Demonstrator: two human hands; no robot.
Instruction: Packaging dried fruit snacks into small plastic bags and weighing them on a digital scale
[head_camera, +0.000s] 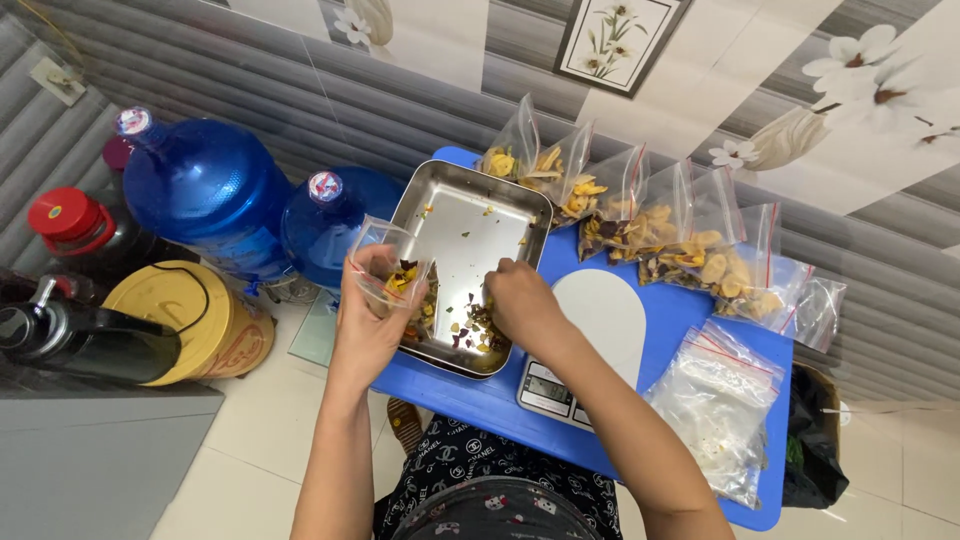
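Clearly the left hand (372, 300) grips a small clear bag (392, 268), pinching its mouth open just over the left rim of the steel tray (470, 215). The right hand (520, 305) is curled down into the tray's near end, fingers closed on a pinch of the dried fruit chips (470, 335) lying there. To do this well, I judge, the bag's mouth should stay wide and low over the tray, so stray pieces fall back into it, and each pinch should be small enough to pass the opening cleanly.

The bag already holds some yellow and dark pieces. The tray is mostly bare, with the remaining chips heaped at its near end. Along the far edge of the blue table (480, 400) stands a row of filled zip bags (650, 225) with mixed chips. At the table's right near corner lies a pile of empty zip bags (715, 400). A white kitchen scale (590, 345) sits just right of the tray.
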